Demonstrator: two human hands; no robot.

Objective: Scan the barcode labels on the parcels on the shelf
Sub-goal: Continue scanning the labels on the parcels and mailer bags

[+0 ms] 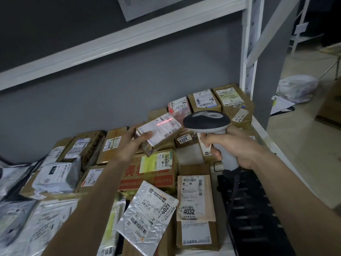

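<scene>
Above the shelf [262,132], left hand [129,145] grasps a small parcel [158,133], hiding its underside; right hand [230,145] clenches the scanner [208,121].

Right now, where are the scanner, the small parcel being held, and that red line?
scanner [207,120], head view, on its dark head.
small parcel [162,129], head view, on its label.
red line [164,122], head view, mid-line across the label.

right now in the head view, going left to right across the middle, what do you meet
grey plastic mailer bag → left hand → small brown cardboard parcel with a white label and red scan line → grey handheld barcode scanner → right hand → white metal shelf upright → white plastic bag on the floor
</scene>
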